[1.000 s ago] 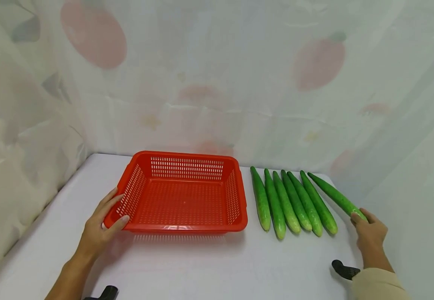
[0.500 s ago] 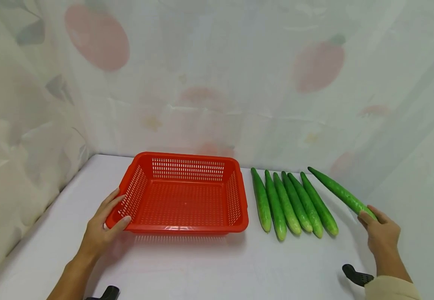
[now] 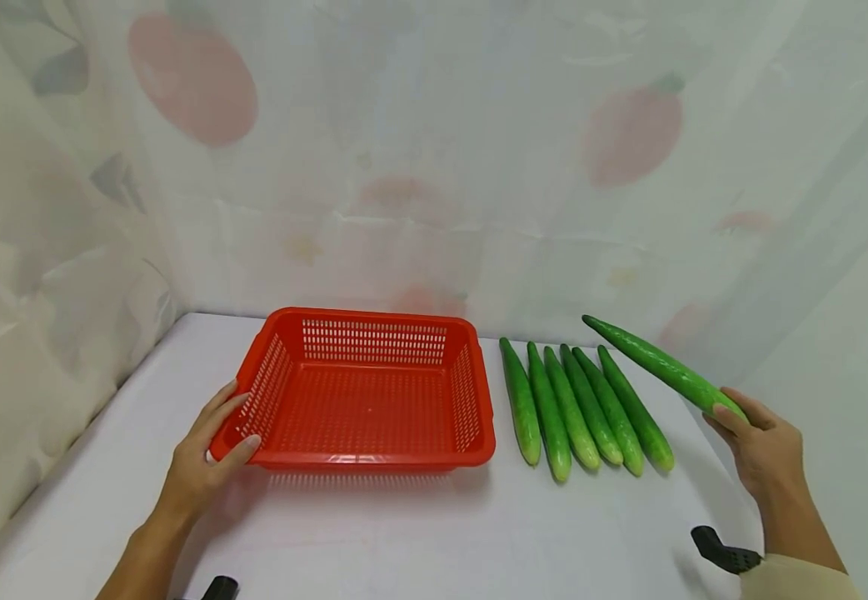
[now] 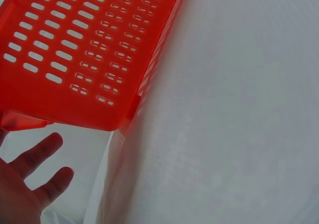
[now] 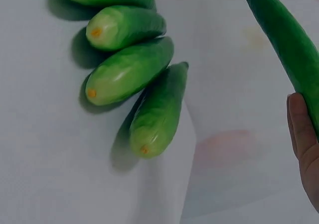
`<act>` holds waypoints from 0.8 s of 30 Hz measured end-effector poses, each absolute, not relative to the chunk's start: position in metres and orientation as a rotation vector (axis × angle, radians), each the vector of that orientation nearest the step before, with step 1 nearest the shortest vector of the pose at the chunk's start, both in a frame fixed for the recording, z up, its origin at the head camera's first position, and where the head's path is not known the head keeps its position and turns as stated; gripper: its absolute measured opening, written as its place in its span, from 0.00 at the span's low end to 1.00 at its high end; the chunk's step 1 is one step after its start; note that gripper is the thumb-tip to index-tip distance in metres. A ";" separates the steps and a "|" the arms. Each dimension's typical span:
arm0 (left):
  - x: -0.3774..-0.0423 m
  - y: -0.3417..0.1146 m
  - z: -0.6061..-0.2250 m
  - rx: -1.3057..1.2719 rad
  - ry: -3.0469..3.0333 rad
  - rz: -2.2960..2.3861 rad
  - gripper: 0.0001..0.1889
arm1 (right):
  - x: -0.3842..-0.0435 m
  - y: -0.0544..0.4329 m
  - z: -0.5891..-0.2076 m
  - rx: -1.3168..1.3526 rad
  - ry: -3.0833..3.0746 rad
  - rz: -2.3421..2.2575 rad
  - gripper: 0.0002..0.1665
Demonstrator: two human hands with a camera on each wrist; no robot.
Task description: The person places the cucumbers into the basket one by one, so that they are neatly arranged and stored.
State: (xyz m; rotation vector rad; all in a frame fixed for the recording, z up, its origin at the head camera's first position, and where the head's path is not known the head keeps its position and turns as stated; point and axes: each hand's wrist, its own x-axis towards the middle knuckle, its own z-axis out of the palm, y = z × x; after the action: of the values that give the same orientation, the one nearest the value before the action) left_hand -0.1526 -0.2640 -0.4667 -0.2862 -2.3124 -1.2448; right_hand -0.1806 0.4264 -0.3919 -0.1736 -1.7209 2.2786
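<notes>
A: In the head view, your right hand (image 3: 767, 454) pinched one cucumber (image 3: 659, 364) by its paler end, between thumb and fingers. It hung above the table (image 3: 404, 533), well to the right of the red basket (image 3: 374, 458), its dark tapered end tilted up and away from you.

B: And your left hand (image 3: 197, 467) lay spread over the basket's near left corner, touching its rim, more resting than gripping. How far along were you?

A: Near the start, I judged. You had one off the table; six other cucumbers (image 3: 571, 410) lay in a row just right of the basket, not yet picked up, none inside it. Most of the handling seemed left.

B: The left wrist view caught only two of your fingers, straight and apart, beside the basket's slotted side; your thumb was out of sight.

A: In the right wrist view, you had fingers against the held cucumber, dark green, slim and slightly curved; that view alone couldn't tell us your thumb's place. Four from the row showed glossy skin, pale blunt ends and small orange-brown tips.
</notes>
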 end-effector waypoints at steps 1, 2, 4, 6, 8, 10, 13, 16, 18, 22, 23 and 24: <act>-0.153 -0.264 -0.468 -0.285 -2.312 -1.246 0.31 | -0.180 0.425 -0.390 -0.136 -1.713 2.291 0.17; -0.153 -0.265 -0.470 -0.286 -2.310 -1.249 0.31 | -0.179 0.424 -0.389 -0.097 -1.709 2.302 0.17; -0.153 -0.265 -0.472 -0.285 -2.308 -1.250 0.31 | -0.179 0.420 -0.386 -0.012 -1.709 2.313 0.18; -0.153 -0.266 -0.473 -0.286 -2.304 -1.256 0.31 | -0.179 0.417 -0.384 0.072 -1.707 2.321 0.19; -0.153 -0.266 -0.473 -0.287 -2.300 -1.258 0.31 | -0.179 0.413 -0.383 0.141 -1.705 2.336 0.20; -0.153 -0.265 -0.472 -0.289 -2.300 -1.261 0.31 | -0.179 0.409 -0.380 0.205 -1.694 2.359 0.21; -0.153 -0.264 -0.470 -0.293 -2.298 -1.263 0.31 | -0.179 0.403 -0.375 0.291 -1.674 2.398 0.21; -0.152 -0.263 -0.469 -0.292 -2.296 -1.267 0.31 | -0.180 0.396 -0.370 0.390 -1.653 2.428 0.22; -0.153 -0.263 -0.469 -0.290 -2.297 -1.268 0.31 | -0.180 0.391 -0.367 0.451 -1.643 2.439 0.22; -0.154 -0.264 -0.470 -0.279 -2.299 -1.266 0.31 | -0.182 0.380 -0.362 0.535 -1.666 2.428 0.23; -0.154 -0.264 -0.470 -0.276 -2.301 -1.265 0.31 | -0.183 0.377 -0.361 0.543 -1.683 2.413 0.22; -0.154 -0.264 -0.471 -0.274 -2.301 -1.266 0.31 | -0.183 0.375 -0.360 0.551 -1.695 2.406 0.22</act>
State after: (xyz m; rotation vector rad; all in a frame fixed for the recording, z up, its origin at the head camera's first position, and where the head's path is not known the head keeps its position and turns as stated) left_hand -0.1541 -0.2641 -0.4707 -0.2743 -2.3015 -1.2655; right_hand -0.1834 0.3747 -0.3597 0.5511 -1.6947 2.4059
